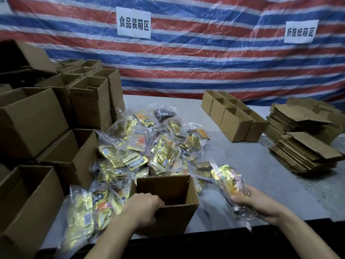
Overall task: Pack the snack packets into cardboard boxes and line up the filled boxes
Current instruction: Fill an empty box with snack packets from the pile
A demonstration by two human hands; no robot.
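The box point(175, 212) stands open at the counter's point(242, 161) near edge. The left hand point(143, 208) grips its near-left rim, fingers curled over the cardboard. Just right of the box, the right hand point(255, 200) holds a clear bag of gold packets point(229, 176), fingers wrapped under it, clear of the counter. A pile point(149, 143) of such bags lies behind and left of the box. Stacked boxes point(33, 120) rise further left; small boxes point(235, 118) and flat cartons point(302, 152) sit far right. 2 signs point(133, 22) hang behind.
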